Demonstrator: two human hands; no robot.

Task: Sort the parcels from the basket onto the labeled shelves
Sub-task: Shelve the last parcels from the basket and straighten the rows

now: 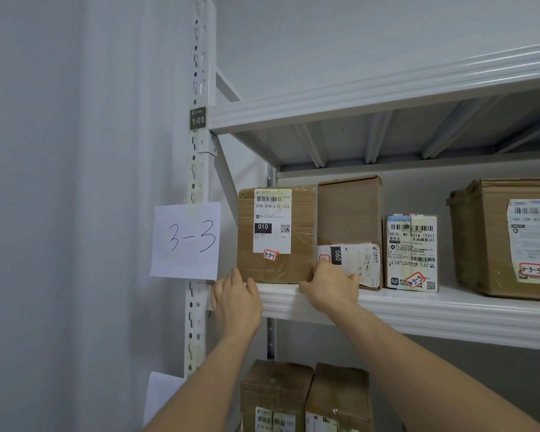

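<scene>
I am seating the 3-3-1 parcel at the left end of the 3-3 shelf, my left hand flat-fingered at its seven o'clock corner and my right hand curled around its five o'clock corner, so next I judge I should let go and return to the basket.

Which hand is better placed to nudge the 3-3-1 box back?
Probably right: its fingers curl round the 3-3-1 box at its lower right corner. The left sits below the left corner.
</scene>
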